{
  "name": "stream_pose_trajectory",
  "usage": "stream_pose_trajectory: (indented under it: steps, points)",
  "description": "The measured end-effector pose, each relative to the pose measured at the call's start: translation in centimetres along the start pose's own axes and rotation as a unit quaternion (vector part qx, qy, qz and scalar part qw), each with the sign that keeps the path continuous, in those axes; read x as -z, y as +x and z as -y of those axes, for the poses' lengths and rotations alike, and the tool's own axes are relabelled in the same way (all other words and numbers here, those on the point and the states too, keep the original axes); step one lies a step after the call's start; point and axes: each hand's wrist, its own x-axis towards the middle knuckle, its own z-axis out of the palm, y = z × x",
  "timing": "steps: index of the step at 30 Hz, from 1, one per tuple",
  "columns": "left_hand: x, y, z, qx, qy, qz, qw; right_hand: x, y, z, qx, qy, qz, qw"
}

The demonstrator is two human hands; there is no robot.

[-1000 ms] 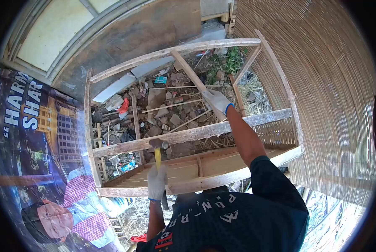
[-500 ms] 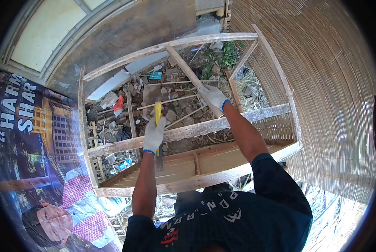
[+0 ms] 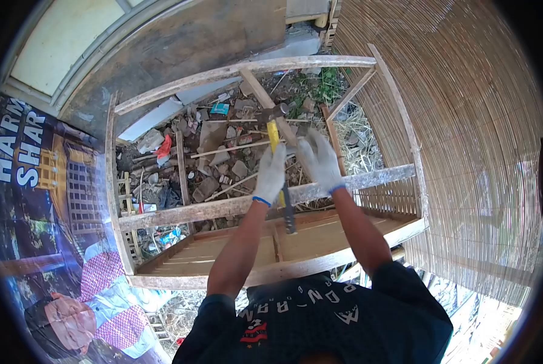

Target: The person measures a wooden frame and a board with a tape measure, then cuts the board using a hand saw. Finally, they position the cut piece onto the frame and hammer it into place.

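In the head view my left hand (image 3: 271, 171), in a white knit glove, is closed around the yellow handle of a hammer (image 3: 274, 134). The dark head points away from me, over a diagonal wooden slat (image 3: 259, 91), and the black grip end hangs below my wrist. Beside it, my gloved right hand (image 3: 323, 164) is at the lower part of that slat, its fingers smeared by motion; I cannot tell whether they grip the wood. Both wrists are above the middle rail (image 3: 223, 209) of a wooden frame, whose long top rail (image 3: 223, 71) lies farther off.
Rubble, sticks and litter (image 3: 217, 173) cover the ground inside the frame. A slatted wooden panel (image 3: 235, 246) forms its near side. A woven bamboo screen (image 3: 465, 133) stands at right, a printed banner (image 3: 47, 176) at left, and a brown board (image 3: 180, 48) behind.
My left hand has carried the hammer right and farther away, bringing its head over the slat. My right hand has shifted slightly right and nearer me along the slat.
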Motion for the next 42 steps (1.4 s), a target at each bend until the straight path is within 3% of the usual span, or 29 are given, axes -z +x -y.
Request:
stream_pose_trajectory:
  steps: [3, 5, 6, 9, 11, 12, 13, 15, 19, 20, 21, 23, 26, 30, 33, 37, 38, 41, 42]
  points:
    - [-4.5, -1.4, -4.1, 0.020, -0.111, 0.004, 0.994, 1.9, -4.4, 4.5, -0.069, 0.064, 0.042, 0.995]
    - [-4.4, -0.5, -1.0, 0.035, -0.029, 0.079, 0.996, 3.3, -6.0, 6.8, -0.164, 0.150, 0.073, 0.972]
    - [-4.4, 0.2, -0.1, 0.035, 0.011, 0.116, 0.993, 4.1, -6.2, 6.0, -0.176, 0.123, 0.079, 0.973]
    - [-1.9, 0.4, -0.6, -0.164, 0.279, 0.074, 0.943, 7.0, -6.7, 4.8, -0.304, 0.196, 0.053, 0.931]
    - [0.2, 1.4, -2.0, -0.038, 0.326, -0.001, 0.945, 9.7, -6.8, 3.4, -0.318, 0.159, 0.037, 0.934]
    - [1.4, 2.9, 0.7, 0.003, 0.268, -0.027, 0.963, 10.9, -6.9, 3.3, -0.330, 0.133, 0.028, 0.934]
    - [1.8, 4.3, 3.1, 0.037, 0.227, 0.010, 0.973, 12.0, -7.0, 3.0, -0.341, 0.107, 0.019, 0.934]
    - [2.0, 5.8, 6.9, 0.113, 0.143, 0.080, 0.980, 14.5, -7.8, 1.4, -0.386, 0.190, -0.013, 0.903]
    - [0.0, 4.6, 5.5, 0.202, 0.047, 0.242, 0.948, 14.7, -10.4, -1.4, -0.370, 0.337, -0.030, 0.865]
    - [-0.3, 4.7, 5.2, 0.197, 0.030, 0.247, 0.948, 14.0, -11.3, -1.9, -0.385, 0.279, -0.017, 0.879]
    - [-0.4, 5.2, 5.8, 0.191, 0.050, 0.246, 0.949, 13.0, -11.6, 0.6, -0.428, 0.276, 0.008, 0.861]
    - [0.0, 5.8, 7.1, 0.178, 0.097, 0.242, 0.949, 12.9, -13.0, 0.5, -0.490, 0.316, 0.171, 0.794]
    - [0.0, 5.3, 5.5, 0.148, 0.119, 0.228, 0.955, 12.9, -12.7, 1.5, -0.471, 0.304, 0.190, 0.806]
    - [-0.2, 5.2, 6.1, 0.166, 0.105, 0.198, 0.960, 12.1, -12.2, -0.1, -0.454, 0.475, -0.031, 0.753]
    - [-0.3, 4.8, 4.8, 0.144, 0.122, 0.187, 0.964, 8.4, -12.4, 1.3, -0.464, 0.378, -0.092, 0.796]
    - [0.6, 4.9, 7.0, 0.162, 0.088, 0.203, 0.962, 10.1, -12.6, 2.3, -0.525, 0.298, 0.216, 0.767]
    - [0.6, 5.3, 7.0, 0.173, 0.115, 0.201, 0.957, 10.7, -12.3, 1.5, -0.524, 0.336, 0.208, 0.755]
    - [0.8, 5.5, 6.4, 0.192, 0.160, 0.188, 0.950, 10.5, -12.6, 0.9, -0.483, 0.384, 0.072, 0.783]
    - [0.7, 5.4, 6.2, 0.196, 0.171, 0.183, 0.948, 10.8, -12.5, 0.5, -0.483, 0.430, 0.018, 0.762]
